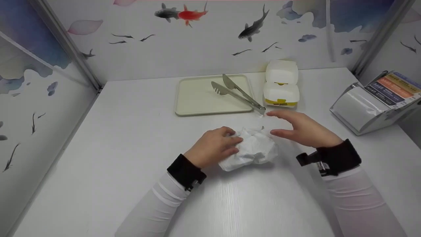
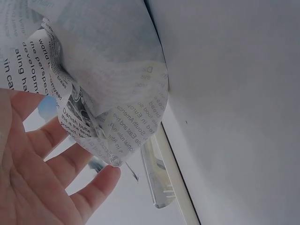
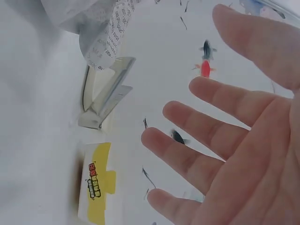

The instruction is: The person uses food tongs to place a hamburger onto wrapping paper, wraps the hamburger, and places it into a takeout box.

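A crumpled white paper bundle (image 1: pixel 251 149) lies on the table between the two hands. Printed lettering shows on the paper (image 2: pixel 136 108) in the left wrist view; what may be inside it is hidden. My left hand (image 1: pixel 215 144) is at the bundle's left side, its spread fingertips touching the paper. In the left wrist view the left hand (image 2: pixel 47 178) has loosely extended fingers that do not close round anything. My right hand (image 1: pixel 302 128) hovers to the right of the bundle, apart from it. Its fingers are spread and hold nothing in the right wrist view (image 3: pixel 225 145).
Behind the bundle sits a cream tray (image 1: pixel 197 97), with metal tongs (image 1: pixel 241 95) lying across it and over its right front edge. A white and yellow clamshell box (image 1: pixel 281 84) stands open to its right. A silver packet with colored labels (image 1: pixel 368 105) lies at the far right.
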Tool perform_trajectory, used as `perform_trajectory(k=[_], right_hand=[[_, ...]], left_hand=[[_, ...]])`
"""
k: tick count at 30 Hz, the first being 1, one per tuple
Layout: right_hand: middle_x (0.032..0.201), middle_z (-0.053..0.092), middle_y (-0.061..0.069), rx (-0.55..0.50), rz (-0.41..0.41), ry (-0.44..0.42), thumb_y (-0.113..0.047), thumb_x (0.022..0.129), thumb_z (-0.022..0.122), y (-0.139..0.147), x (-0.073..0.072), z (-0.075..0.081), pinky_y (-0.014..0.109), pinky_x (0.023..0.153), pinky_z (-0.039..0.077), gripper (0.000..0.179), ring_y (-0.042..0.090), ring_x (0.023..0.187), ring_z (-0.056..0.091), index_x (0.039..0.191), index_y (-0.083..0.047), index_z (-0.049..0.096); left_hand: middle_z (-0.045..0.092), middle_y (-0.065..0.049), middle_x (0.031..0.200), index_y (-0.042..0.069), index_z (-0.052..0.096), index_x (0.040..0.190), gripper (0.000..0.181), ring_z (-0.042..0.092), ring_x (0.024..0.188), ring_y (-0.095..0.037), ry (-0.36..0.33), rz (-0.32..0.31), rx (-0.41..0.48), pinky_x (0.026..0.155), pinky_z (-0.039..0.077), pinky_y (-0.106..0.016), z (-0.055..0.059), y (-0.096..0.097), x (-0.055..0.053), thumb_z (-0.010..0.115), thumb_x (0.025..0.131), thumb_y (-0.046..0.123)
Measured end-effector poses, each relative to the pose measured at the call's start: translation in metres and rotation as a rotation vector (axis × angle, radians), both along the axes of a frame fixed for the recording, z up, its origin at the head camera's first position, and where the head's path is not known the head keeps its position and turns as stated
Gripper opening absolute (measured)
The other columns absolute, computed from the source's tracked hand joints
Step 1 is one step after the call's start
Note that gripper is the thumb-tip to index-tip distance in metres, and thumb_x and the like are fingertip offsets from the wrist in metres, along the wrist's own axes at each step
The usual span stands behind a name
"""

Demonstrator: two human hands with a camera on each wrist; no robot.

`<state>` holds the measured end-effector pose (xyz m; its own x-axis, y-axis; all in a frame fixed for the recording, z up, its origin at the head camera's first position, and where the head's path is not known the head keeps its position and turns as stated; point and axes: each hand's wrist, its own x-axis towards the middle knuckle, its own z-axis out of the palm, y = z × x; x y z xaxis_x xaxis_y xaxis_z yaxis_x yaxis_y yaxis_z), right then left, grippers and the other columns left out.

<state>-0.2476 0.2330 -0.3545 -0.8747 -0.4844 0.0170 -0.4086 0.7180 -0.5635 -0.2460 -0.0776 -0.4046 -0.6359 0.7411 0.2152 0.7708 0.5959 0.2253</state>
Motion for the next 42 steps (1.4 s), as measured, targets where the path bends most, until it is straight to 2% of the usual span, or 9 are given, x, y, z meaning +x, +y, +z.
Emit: perform_trajectory(k=[10,15,19,24,26,28,31,36,42], right_hand=[[0.155,0.058,0.018,0.03,0.167,-0.031,-0.027,0.103,0.068,-0.023,-0.003,-0.023,0.064,0.121,0.039,0.044,0.043,0.148,0.05,0.145,-0.018,0.065],[0.128,0.073,0.008,0.07,0.19,-0.018,-0.029,0.101,0.071,-0.025,-0.003,-0.025,0.053,0.106,0.053,0.044,0.028,0.121,0.066,0.143,-0.017,0.067],[0.11,0.071,0.003,0.095,0.21,-0.004,-0.032,0.1,0.072,-0.025,-0.001,-0.022,0.044,0.093,0.054,0.039,0.02,0.105,0.064,0.136,-0.017,0.073],[0.101,0.064,0.003,0.101,0.219,0.06,-0.028,0.096,0.077,-0.03,0.004,-0.019,0.034,0.087,0.045,0.024,0.017,0.099,0.054,0.119,-0.023,0.082],[0.1,0.063,0.004,0.108,0.231,0.09,-0.025,0.095,0.078,-0.032,0.005,-0.019,0.032,0.087,0.042,0.02,0.016,0.098,0.052,0.114,-0.026,0.084],[0.1,0.062,0.004,0.118,0.239,0.108,-0.022,0.094,0.079,-0.034,0.007,-0.018,0.032,0.087,0.041,0.02,0.014,0.096,0.05,0.112,-0.028,0.084],[0.098,0.062,0.002,0.135,0.26,0.136,-0.017,0.093,0.078,-0.036,0.008,-0.017,0.032,0.086,0.04,0.022,0.014,0.093,0.049,0.112,-0.029,0.084],[0.096,0.063,0.0,0.132,0.278,0.148,-0.012,0.095,0.075,-0.037,0.008,-0.015,0.031,0.084,0.043,0.022,0.016,0.092,0.053,0.112,-0.024,0.084],[0.09,0.072,0.0,0.034,0.044,0.077,-0.017,0.098,0.073,-0.041,0.005,-0.017,0.031,0.077,0.051,0.008,0.014,0.085,0.062,0.102,-0.011,0.077]], left_hand=[[0.066,-0.015,0.139,0.018,0.07,0.139,0.037,0.069,0.121,-0.034,0.01,-0.005,-0.029,0.101,0.058,-0.05,0.004,-0.001,0.0,0.065,0.105,0.031],[0.066,-0.015,0.141,0.021,0.07,0.14,0.037,0.064,0.131,-0.034,0.033,0.026,-0.064,0.105,0.056,-0.052,0.006,0.0,0.001,0.065,0.105,0.031],[0.065,-0.014,0.142,0.024,0.072,0.138,0.034,0.062,0.135,-0.033,0.077,0.089,-0.078,0.106,0.055,-0.052,0.007,0.002,0.003,0.066,0.105,0.028],[0.072,-0.008,0.116,0.027,0.082,0.115,0.025,0.067,0.102,-0.029,0.265,0.116,-0.005,0.08,0.058,-0.039,0.004,0.006,0.007,0.073,0.097,0.013],[0.07,-0.006,0.103,0.025,0.083,0.11,0.025,0.064,0.088,-0.026,0.271,0.112,0.006,0.07,0.054,-0.034,0.005,0.008,0.01,0.073,0.095,0.007],[0.068,-0.006,0.097,0.021,0.083,0.11,0.024,0.061,0.083,-0.024,0.206,0.12,0.004,0.068,0.052,-0.032,0.007,0.012,0.015,0.07,0.097,0.005],[0.068,-0.006,0.102,0.015,0.08,0.115,0.02,0.064,0.089,-0.023,0.045,0.177,-0.034,0.075,0.055,-0.034,0.012,0.017,0.023,0.067,0.103,0.026],[0.067,-0.007,0.122,0.014,0.071,0.13,0.059,0.066,0.107,-0.026,-0.077,0.229,-0.114,0.086,0.06,-0.039,0.018,0.021,0.032,0.076,0.091,0.058],[0.064,-0.009,0.138,0.013,0.06,0.148,0.077,0.065,0.123,-0.027,-0.144,0.213,-0.139,0.101,0.058,-0.043,0.019,0.02,0.032,0.081,0.087,0.056]])
